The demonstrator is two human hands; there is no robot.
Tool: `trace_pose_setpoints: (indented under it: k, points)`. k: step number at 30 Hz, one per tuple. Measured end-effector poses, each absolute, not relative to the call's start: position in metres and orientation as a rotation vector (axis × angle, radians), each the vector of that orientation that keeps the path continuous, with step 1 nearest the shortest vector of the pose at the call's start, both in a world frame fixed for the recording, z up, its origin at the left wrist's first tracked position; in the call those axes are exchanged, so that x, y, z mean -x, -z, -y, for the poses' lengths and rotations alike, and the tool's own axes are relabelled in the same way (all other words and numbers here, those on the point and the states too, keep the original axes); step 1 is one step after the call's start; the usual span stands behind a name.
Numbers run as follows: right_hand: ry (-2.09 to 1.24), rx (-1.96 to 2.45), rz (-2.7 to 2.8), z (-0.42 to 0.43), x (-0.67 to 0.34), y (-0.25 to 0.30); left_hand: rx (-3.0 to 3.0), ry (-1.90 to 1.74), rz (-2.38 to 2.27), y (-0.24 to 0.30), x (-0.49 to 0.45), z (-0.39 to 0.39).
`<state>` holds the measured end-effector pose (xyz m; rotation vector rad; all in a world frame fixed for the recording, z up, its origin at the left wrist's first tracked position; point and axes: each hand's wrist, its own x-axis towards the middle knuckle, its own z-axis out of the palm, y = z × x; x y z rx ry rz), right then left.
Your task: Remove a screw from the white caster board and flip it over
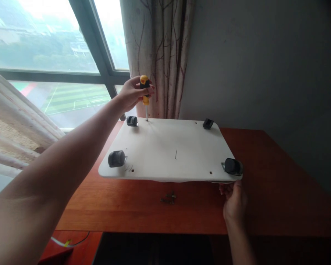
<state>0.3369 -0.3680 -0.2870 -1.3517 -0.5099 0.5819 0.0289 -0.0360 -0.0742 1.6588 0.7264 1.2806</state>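
My left hand (135, 94) is closed round the handle of a yellow and black screwdriver (144, 84), held upright. The screwdriver's tip meets a hole near the far left edge of a white board (165, 143). Black casters sit at the board's corners, one at the near left (116, 159) and another at the near right (232, 166). Under the near right corner, my right hand (234, 200) grips the board's edge, its fingers partly hidden below. Several small screws (169, 197) lie on the table in front of the board.
The board rests above a reddish-brown wooden table (264, 176). Behind it hang a patterned curtain (165, 55) and a grey wall (251, 66). A window (44, 44) stands at the left. A cable (71, 243) shows below the table's front edge.
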Motion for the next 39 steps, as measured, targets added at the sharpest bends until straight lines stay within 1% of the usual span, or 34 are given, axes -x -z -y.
trace_pose_setpoints:
  k: [9,16,29,33,36,39]
  points:
    - [-0.580,1.336,0.512,0.368,-0.336,0.287,-1.692,-1.259,-0.864,0.071,-0.025,0.032]
    - [-0.577,1.342,0.495,0.367,-0.337,0.286,-1.717,-1.173,-0.937,0.067,-0.020,0.034]
    - [-0.579,1.349,0.486,0.367,-0.340,0.292,-1.713,-1.160,-1.095,0.065,-0.010,0.037]
    - [-0.584,1.353,0.486,0.367,-0.340,0.294,-1.624,-1.129,-0.981,0.068,-0.008,0.036]
    - [-0.589,1.345,0.504,0.367,-0.340,0.293,-1.586,-1.205,-0.842,0.069,-0.007,0.036]
    - [-0.589,1.334,0.506,0.368,-0.340,0.293,-1.551,-1.258,-0.803,0.068,-0.007,0.036]
